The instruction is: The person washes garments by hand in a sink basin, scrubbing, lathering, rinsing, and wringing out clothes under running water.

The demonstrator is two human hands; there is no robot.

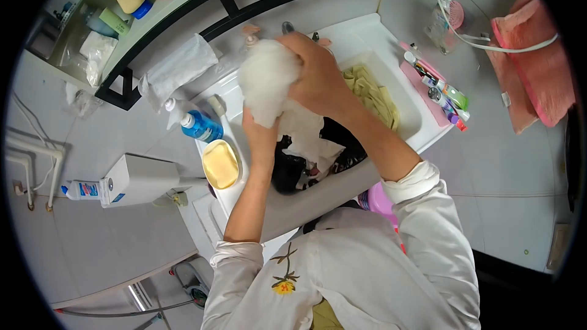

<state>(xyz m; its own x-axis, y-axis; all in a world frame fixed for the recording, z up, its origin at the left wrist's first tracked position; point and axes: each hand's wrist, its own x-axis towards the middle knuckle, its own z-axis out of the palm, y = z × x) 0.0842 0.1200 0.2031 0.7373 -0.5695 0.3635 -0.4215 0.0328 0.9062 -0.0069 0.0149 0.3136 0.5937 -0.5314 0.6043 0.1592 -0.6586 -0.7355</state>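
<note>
A bunched, fluffy white cloth (269,76) is held up over the sink (413,119); whether suds coat it I cannot tell. My right hand (315,76) is closed around its right and upper side. My left hand (262,131) grips it from below, its fingers mostly hidden behind the white bundle. Beneath my hands, a heap of black and white laundry (318,143) lies in the basin. A yellow-green cloth (370,95) rests in the basin's right part, near my right forearm.
On the sink's left rim stand a soap dish with yellow soap (221,165), a blue bottle (202,127) and a brush (216,106). Toothpaste tubes (449,95) line the right rim. A black-framed shelf (235,3) overhangs the back. Pink towels (526,55) hang at right.
</note>
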